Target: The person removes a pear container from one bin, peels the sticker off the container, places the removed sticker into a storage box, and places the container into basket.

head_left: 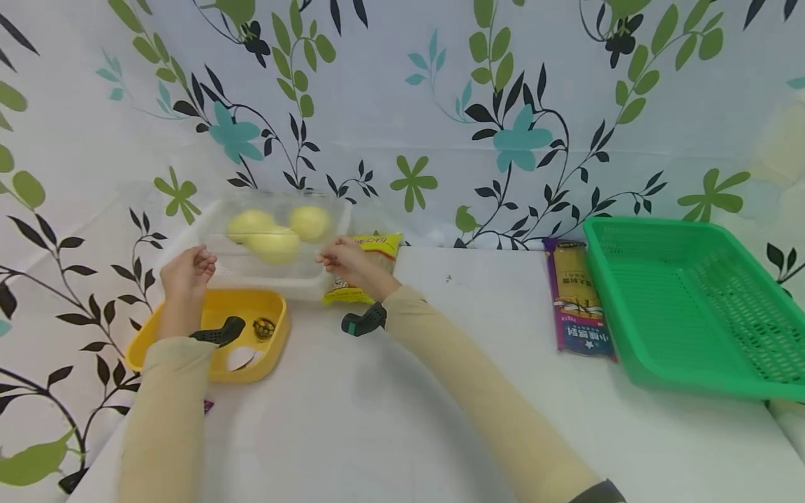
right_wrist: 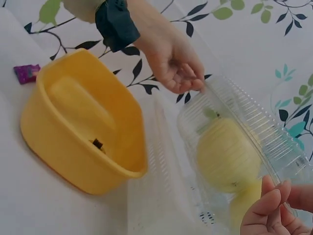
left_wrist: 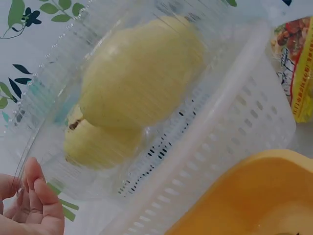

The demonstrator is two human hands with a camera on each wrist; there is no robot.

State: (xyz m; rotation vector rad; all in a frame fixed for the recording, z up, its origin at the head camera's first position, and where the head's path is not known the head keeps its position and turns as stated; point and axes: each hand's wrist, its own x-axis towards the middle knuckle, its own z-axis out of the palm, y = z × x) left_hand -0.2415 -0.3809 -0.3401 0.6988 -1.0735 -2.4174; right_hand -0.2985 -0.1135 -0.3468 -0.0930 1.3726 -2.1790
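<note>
A clear plastic clamshell box [right_wrist: 244,105] with ribbed sides is held over the white perforated basket [left_wrist: 264,93] at the back left. Several pale yellow pears [left_wrist: 142,73] show through its plastic. My left hand [head_left: 189,272] pinches the box's left edge between thumb and fingers. At the opposite edge, my right hand [head_left: 355,262] pinches the rim with its fingertips. Both forearms reach forward, the left one passing over a yellow tub [head_left: 277,349].
Inside the tub lie a small dark-and-gold item [head_left: 264,328] and a white piece [head_left: 240,358]. A yellow snack packet [head_left: 383,244] lies beside the basket. Farther right are a purple-and-gold packet [head_left: 581,300] and a green basket [head_left: 660,293]. A patterned cloth hangs behind the white table.
</note>
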